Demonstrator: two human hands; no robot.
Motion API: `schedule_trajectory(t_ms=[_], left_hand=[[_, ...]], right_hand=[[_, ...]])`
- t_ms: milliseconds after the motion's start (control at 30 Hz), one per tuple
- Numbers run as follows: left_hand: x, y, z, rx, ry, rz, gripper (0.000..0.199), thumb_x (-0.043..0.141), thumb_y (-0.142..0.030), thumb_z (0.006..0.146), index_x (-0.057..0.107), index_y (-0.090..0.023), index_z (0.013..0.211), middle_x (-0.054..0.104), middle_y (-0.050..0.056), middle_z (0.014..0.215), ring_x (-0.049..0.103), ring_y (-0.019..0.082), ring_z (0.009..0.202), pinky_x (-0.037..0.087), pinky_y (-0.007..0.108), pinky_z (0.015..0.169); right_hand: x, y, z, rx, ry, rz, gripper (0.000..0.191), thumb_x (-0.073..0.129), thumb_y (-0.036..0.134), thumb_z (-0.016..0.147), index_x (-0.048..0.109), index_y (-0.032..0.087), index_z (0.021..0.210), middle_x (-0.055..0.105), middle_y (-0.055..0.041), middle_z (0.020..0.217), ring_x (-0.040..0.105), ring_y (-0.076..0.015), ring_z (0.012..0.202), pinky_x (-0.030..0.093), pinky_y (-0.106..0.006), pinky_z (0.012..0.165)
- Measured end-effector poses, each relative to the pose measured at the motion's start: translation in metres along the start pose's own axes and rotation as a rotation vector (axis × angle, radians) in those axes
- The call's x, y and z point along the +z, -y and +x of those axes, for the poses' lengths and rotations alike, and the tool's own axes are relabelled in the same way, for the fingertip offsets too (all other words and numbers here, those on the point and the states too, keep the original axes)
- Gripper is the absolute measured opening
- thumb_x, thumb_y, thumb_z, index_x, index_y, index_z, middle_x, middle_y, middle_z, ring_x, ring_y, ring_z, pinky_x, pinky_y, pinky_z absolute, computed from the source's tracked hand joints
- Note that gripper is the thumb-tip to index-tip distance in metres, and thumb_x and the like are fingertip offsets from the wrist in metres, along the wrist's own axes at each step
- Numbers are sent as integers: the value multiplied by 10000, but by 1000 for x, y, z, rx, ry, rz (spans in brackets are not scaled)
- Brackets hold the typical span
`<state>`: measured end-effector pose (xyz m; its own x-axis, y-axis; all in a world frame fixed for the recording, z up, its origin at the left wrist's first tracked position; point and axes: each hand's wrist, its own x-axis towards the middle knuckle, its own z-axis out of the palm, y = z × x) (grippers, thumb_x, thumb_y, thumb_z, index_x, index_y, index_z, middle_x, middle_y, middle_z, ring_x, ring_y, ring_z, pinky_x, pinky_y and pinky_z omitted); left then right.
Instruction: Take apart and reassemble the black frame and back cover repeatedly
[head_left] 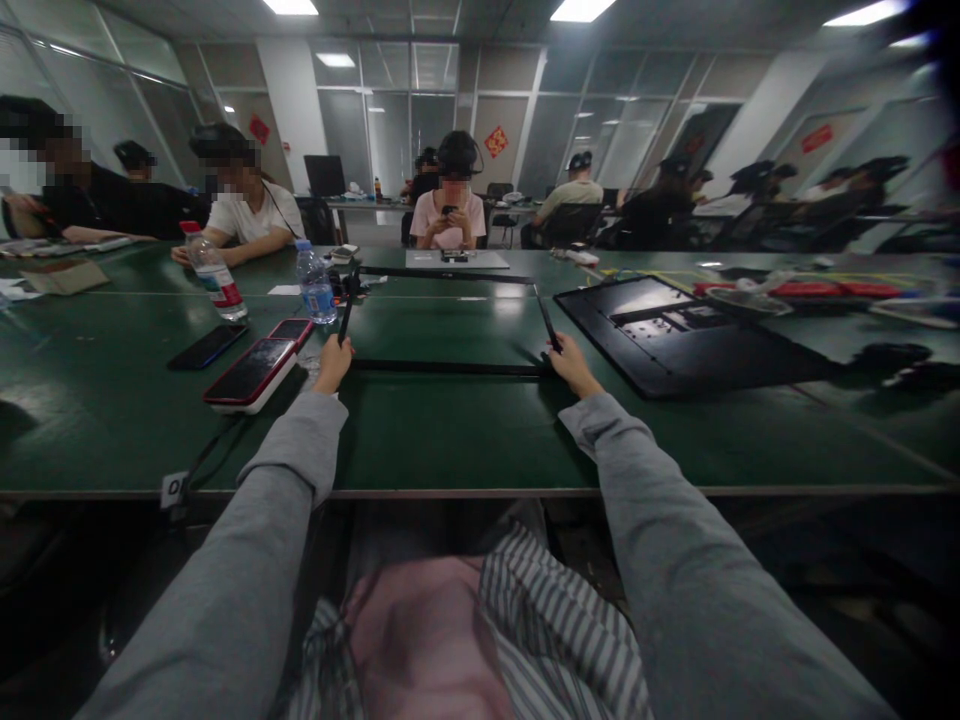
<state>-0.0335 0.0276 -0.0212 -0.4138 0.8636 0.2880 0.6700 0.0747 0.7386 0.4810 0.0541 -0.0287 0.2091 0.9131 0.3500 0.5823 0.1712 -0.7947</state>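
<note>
Person's left hand point(334, 364) grasps the thin black rectangular frame point(450, 369) at its near-left corner | right hand point(574, 366) grasps the near-right corner | frame is over the green table point(450, 440), inward from the near edge's middle; contact unclear | black panel point(660, 350) lies closer to the table's right edge

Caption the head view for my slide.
Left hand and right hand hold a thin black rectangular frame at a green table, beside a black panel.
</note>
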Motion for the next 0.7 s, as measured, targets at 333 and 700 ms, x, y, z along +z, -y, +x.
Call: schedule_trajectory(t_ms=[333,700], left_hand=[[-8,-1,-15,100,23,354,398,571,-361,940,782,-121,1177,731,219,1105,678,380,1087,523,449,928],[-7,0,-12,60,103,469,455,552,-405,964,744,-142,1283,734,184,1187,666,328,1127,514,391,924]], right_hand=[[0,-8,-1,55,-42,-244,505,536,224,839,605,164,1336,674,-168,1332,586,-323,1297,421,-538,1135],[0,-5,-3,75,-5,-336,527,495,161,846,594,150,1363,650,-171,1398,585,-335,1329,422,-547,1136]])
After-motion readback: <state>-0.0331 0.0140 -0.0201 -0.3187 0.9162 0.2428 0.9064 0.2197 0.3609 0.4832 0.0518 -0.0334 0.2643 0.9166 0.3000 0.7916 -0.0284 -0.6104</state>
